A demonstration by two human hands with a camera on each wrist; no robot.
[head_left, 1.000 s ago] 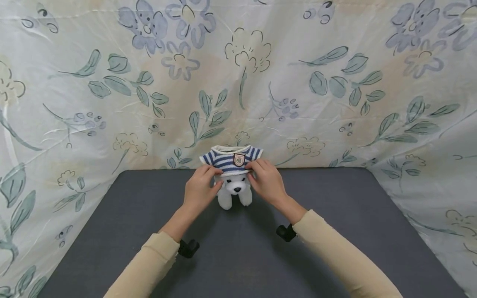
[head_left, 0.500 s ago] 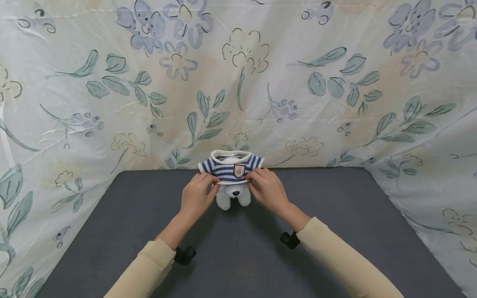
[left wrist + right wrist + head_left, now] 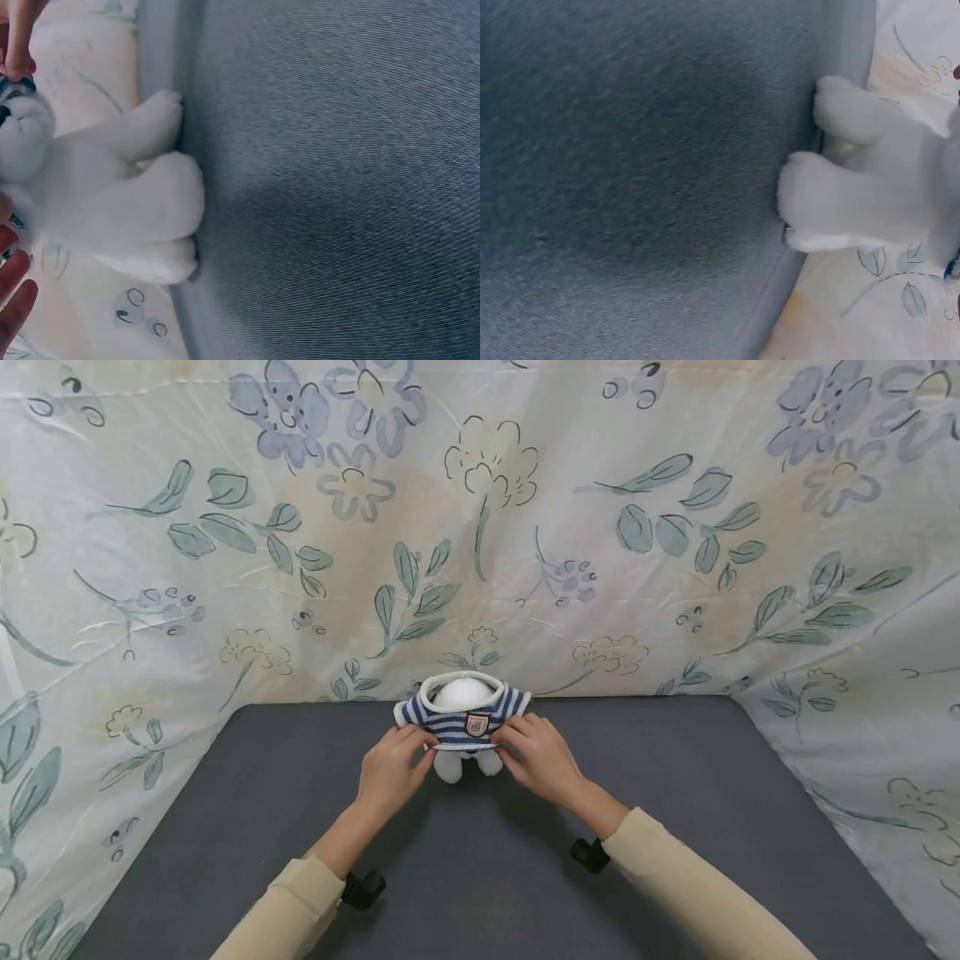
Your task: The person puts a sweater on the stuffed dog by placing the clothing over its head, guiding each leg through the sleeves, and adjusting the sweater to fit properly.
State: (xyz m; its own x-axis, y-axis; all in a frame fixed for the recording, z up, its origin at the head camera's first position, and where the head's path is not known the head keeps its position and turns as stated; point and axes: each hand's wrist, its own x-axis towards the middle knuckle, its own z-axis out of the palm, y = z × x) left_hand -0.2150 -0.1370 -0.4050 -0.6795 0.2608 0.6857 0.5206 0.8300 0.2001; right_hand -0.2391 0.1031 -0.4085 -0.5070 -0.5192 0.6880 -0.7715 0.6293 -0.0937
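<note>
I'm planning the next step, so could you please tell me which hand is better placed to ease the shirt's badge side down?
The right hand, I'd judge: it pinches the shirt's hem closer to the badge, while the left hand pinches its opposite side.

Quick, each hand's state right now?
Left hand: pinching the striped shirt, low on one side.
Right hand: pinching it too, low on the other side.

The floral cloth (image 3: 487, 593) bars the way behind the far edge of the worktop (image 3: 480, 885) and along its left and right edges. At mid far edge the plush toy (image 3: 146, 199) blocks passage, left fingers (image 3: 408, 739) and right fingers (image 3: 517, 737) flanking it on the striped shirt (image 3: 450, 725). Between the sleeves (image 3: 288, 910) a bare lane leads to the toy's feet (image 3: 448, 767), narrowed by black wrist devices (image 3: 365, 891); more room lies outside each sleeve.
</note>
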